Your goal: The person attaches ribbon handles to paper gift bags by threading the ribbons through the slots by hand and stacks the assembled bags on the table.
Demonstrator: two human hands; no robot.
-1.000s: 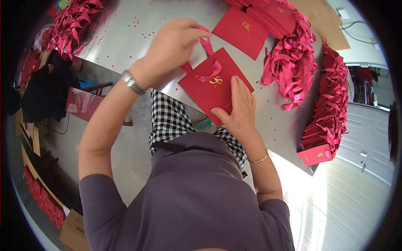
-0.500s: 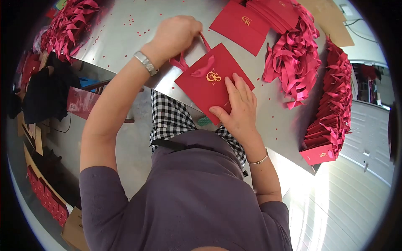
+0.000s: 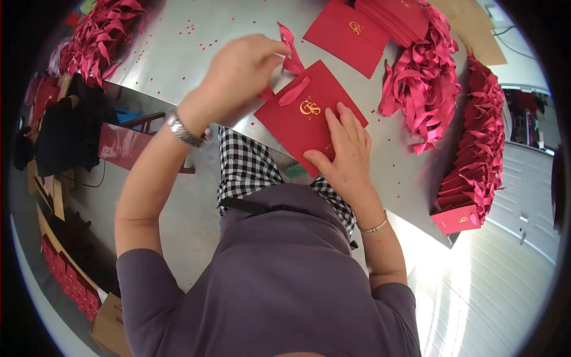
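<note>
Left hand [image 3: 244,70] dropped nearer bag [image 3: 304,126], fingers at ribbon [image 3: 290,58], pinch too blurred to tell. Right hand [image 3: 350,146], spread, pressed bag at bench's [image 3: 388,169] near edge, seemingly steadying.

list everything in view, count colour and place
Metal table: one, silver-grey, upper centre
Central bag: one, red, table's near edge
Central ribbon: count unclear, pink, central bag's upper side
Flat piece: one, red, beyond the central bag
Fanned stack: one, red, beside the flat piece
Ribbon piles: two, pink, table's left and right
Ribboned bag row: one, red and pink, table's right edge
Specks: many, red, across the table
Cardboard box: one, brown, lower left
Black fabric: some, black, left
Door: one, white, right
Trousers: one pair, black-and-white check, centre
Top: one, grey-purple, lower centre
Watch: one, silver, left wrist
Bangle: one, silver, right wrist
Left hand: one, bare, by the ribbon; grip unclear
Right hand: one, bare, flat on the central bag
</note>
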